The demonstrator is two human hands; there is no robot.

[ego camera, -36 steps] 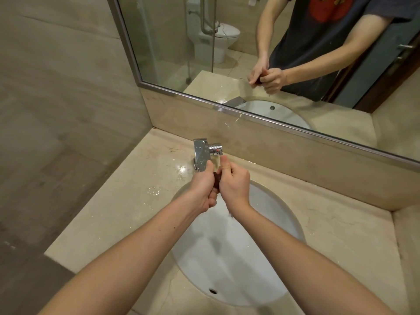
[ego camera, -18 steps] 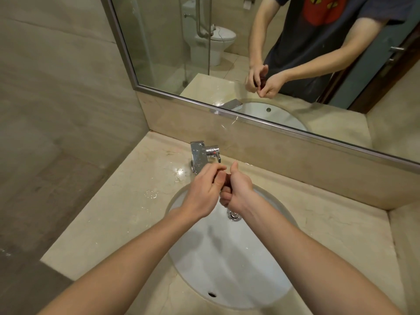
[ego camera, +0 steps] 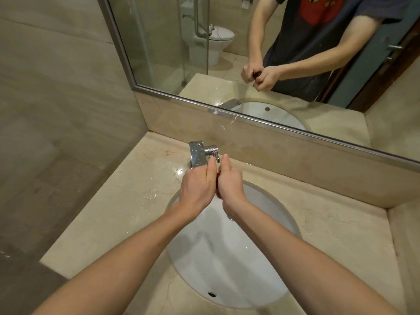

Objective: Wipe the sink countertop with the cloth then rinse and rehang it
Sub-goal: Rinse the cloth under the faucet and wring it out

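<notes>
The sink (ego camera: 227, 269) is set into the surface (ego camera: 109, 223), which runs along the sink's left, right and near sides. Just behind the sink's far rim stands the faucet (ego camera: 199, 153), with the mirror (ego camera: 159, 53) on the wall beyond. Over that far rim, the left hand (ego camera: 196, 189) and right hand (ego camera: 230, 185) meet side by side, the cloth (ego camera: 217, 193) gripped between them

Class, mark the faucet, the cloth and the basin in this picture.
faucet (ego camera: 197, 155), head view, chrome body.
cloth (ego camera: 218, 193), head view, visible dark sliver.
basin (ego camera: 227, 269), head view, bare white bowl.

Bathroom: sink (ego camera: 227, 258), mirror (ego camera: 227, 114), reflected toilet (ego camera: 216, 42).
</notes>
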